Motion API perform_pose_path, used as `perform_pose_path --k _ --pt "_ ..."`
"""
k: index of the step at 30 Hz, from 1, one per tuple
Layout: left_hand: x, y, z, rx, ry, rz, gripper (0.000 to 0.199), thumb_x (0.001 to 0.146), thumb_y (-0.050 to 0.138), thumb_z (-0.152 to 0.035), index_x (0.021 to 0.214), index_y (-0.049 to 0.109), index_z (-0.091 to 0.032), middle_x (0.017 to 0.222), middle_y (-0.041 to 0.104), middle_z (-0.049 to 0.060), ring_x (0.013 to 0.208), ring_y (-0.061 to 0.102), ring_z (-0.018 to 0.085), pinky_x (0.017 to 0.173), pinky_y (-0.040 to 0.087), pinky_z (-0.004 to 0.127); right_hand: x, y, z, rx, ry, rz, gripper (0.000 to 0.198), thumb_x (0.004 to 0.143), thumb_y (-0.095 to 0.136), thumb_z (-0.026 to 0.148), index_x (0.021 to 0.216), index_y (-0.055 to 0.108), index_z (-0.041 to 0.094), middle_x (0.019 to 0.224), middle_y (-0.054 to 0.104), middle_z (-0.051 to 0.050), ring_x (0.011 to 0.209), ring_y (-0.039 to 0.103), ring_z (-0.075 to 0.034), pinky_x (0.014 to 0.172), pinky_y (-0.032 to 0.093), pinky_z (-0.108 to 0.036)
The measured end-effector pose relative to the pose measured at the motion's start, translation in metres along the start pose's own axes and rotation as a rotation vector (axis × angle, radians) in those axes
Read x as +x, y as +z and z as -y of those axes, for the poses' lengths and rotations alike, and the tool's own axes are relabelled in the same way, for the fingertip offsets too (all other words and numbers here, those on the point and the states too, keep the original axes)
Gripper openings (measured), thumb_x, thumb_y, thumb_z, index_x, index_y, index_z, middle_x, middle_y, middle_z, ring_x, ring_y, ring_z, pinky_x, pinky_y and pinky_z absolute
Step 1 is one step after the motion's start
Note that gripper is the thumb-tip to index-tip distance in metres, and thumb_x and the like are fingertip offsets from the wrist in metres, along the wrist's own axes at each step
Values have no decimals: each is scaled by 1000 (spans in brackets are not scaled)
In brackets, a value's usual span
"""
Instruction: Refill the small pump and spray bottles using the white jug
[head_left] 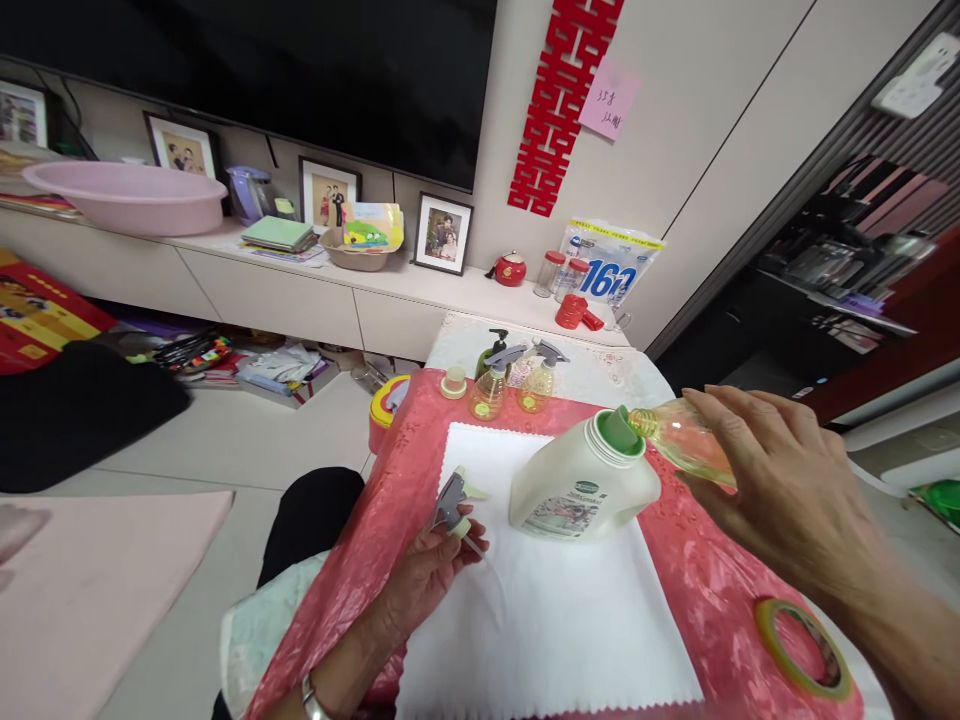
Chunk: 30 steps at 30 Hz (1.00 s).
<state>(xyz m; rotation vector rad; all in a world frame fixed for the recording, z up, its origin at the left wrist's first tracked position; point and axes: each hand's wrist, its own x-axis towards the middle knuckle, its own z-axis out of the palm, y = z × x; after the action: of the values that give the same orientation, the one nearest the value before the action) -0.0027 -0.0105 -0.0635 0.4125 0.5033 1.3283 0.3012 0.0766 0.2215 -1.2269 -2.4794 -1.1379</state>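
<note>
My right hand is closed around a clear yellowish bottle, tipped sideways so its threaded neck meets the green spout of a large pale detergent jug. The jug stands uncapped on a white cloth. Between the fingers of my left hand is a grey spray trigger head with a thin tube pointing down and right. Behind the cloth stand two small yellowish spray bottles, a dark green pump bottle and a pale green cap. Any liquid flow at the spout is not discernible.
A roll of tape lies on the red tablecloth at the right. Against the wall, a low cabinet carries a pink basin, framed photos, jars and a red pot. A yellow-topped bin stands left of the table.
</note>
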Motion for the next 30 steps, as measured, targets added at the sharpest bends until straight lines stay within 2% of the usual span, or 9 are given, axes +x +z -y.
perform_pose_path --k 15,23,30 --pt "-1 1 -1 7 -4 -10 38 81 83 -31 116 72 -23 102 76 6 96 72 21 88 54 33 18 -15 6 -134 -86 39 51 86 50 16 137 47 21 138 52 -8 122 49 -29 83 41 -41" --pt "-1 3 -2 20 -4 -14 39 79 85 -32 115 72 -24 102 76 6 96 72 21 87 54 33 22 -15 3 -146 -163 36 51 90 47 17 141 44 19 142 48 -14 125 48 -34 87 40 -47" --pt "-1 5 -3 13 -12 -17 38 79 84 -31 115 72 -23 101 76 6 96 72 21 88 54 33 24 -17 4 -151 -170 32 51 87 47 9 137 47 20 143 48 -13 129 47 -33 90 40 -49"
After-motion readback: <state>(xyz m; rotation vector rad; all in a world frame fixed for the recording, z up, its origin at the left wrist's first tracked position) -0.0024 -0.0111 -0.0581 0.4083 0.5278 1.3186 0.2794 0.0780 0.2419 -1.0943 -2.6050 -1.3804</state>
